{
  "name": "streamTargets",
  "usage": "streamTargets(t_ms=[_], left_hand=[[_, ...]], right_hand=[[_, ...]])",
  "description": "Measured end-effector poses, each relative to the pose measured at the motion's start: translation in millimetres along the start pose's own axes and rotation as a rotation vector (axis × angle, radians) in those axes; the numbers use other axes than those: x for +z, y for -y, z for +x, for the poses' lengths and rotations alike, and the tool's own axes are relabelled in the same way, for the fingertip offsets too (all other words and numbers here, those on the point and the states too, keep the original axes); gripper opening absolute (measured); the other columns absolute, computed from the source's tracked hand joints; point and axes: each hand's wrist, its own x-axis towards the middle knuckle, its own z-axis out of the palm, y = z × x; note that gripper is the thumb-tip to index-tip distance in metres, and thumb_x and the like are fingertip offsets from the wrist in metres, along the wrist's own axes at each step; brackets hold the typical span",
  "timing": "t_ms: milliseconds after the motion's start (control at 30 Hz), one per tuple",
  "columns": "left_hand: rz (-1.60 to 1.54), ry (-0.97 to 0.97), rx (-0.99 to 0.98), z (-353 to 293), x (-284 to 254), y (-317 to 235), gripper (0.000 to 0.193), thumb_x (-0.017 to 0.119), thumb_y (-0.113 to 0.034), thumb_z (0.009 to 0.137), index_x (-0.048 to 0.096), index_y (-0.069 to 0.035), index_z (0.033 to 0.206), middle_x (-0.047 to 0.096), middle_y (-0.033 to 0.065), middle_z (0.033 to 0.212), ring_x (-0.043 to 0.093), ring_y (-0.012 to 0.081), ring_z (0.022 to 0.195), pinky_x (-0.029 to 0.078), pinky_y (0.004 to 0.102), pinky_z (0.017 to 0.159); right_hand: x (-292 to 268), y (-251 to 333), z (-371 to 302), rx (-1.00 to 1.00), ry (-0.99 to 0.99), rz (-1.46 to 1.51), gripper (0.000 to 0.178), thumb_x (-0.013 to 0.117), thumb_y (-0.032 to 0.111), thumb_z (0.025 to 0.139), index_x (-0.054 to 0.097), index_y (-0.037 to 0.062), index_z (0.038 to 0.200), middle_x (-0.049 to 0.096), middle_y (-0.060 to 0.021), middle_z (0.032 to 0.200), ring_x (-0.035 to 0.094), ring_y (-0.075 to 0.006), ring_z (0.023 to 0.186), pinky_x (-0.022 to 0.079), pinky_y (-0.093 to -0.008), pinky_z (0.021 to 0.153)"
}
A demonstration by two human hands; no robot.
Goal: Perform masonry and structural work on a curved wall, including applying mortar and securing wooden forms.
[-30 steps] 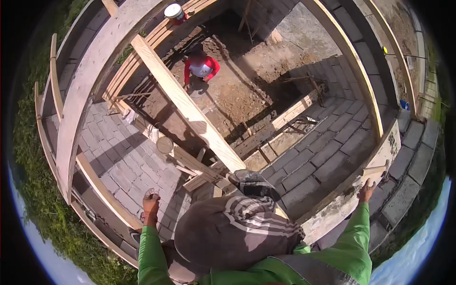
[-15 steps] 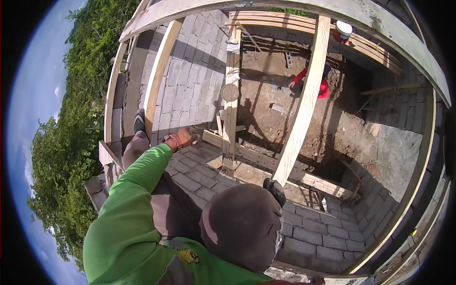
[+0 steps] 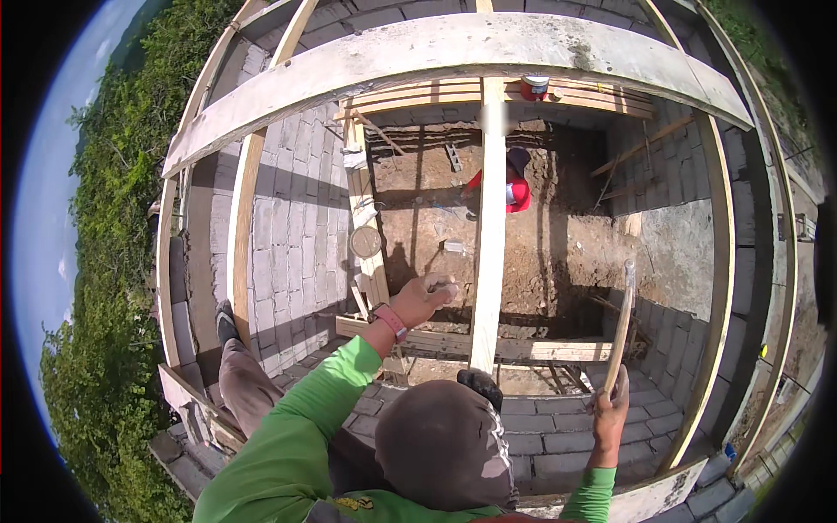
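Gripping a hammer [image 3: 620, 336] upright in the right hand [image 3: 611, 406], with left hand [image 3: 418, 301] half-curled, perhaps around something small, amid block walls [image 3: 296, 235] already spanned by beams [image 3: 490, 227] but left open in between.

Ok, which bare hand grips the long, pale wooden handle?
The right hand, closed around that handle; the left hand, with a pink wristband, is apart.

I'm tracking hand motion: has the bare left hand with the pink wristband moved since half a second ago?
Yes, rightward: the left hand, then left of the pale wooden beam with a round tan disc, now appears right of it.
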Motion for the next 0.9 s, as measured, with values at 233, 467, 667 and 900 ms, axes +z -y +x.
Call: streamTargets(t_ms=[233, 467, 667, 900], left_hand=[[-1.283, -0.076, 0.004, 16.7, 15.2, -66.9, 0.038, 0.05, -0.022, 0.09, 0.043, -0.008, 0.126, 0.056, 0.0101, 0.098, 0.059, 0.0219, 0.087, 0.05, 0.0384, 0.077], [-1.039, -0.688, -0.129, -19.4, -106.7, -46.8, 0.006, 0.053, -0.012, 0.084, 0.049, -0.009, 0.087, 0.046, 0.0019, 0.063, 0.048, 0.0183, 0.052, 0.046, 0.0356, 0.052], [-0.859, -0.803, -0.28, -94.6, -126.2, -84.2, 0.016, 0.06, -0.011, 0.079, 0.048, -0.009, 0.089, 0.044, 0.0013, 0.058, 0.046, 0.0178, 0.046, 0.043, 0.0355, 0.046], [-0.455, -0.874, -0.262, -159.9, -161.6, -113.5, 0.018, 0.068, -0.009, 0.075, 0.054, -0.001, 0.082, 0.05, 0.0057, 0.062, 0.05, 0.0169, 0.046, 0.046, 0.032, 0.043]], right_hand=[[206.5, 79.8, 41.9, -0.587, 0.823, -0.542, 0.07, 0.063, 0.013, 0.075, 0.027, 0.0, 0.134, 0.044, -0.0277, 0.123, 0.044, -0.041, 0.114, 0.038, -0.0401, 0.095], [302.0, 127.5, 245.8, -0.715, 0.192, -0.764, 0.084, 0.067, 0.044, 0.075, 0.031, -0.0085, 0.129, 0.044, -0.0316, 0.122, 0.041, -0.041, 0.117, 0.035, -0.0425, 0.097], [370.6, 71.4, 323.8, -0.195, 0.162, -0.724, 0.07, 0.067, 0.035, 0.07, 0.031, -0.0024, 0.116, 0.053, -0.0305, 0.11, 0.055, -0.0446, 0.099, 0.044, -0.0482, 0.086], [373.7, 105.6, 291.0, -0.143, 0.089, -0.804, 0.062, 0.066, 0.03, 0.07, 0.035, -0.0003, 0.115, 0.056, -0.0281, 0.107, 0.055, -0.0407, 0.101, 0.044, -0.0446, 0.087]])
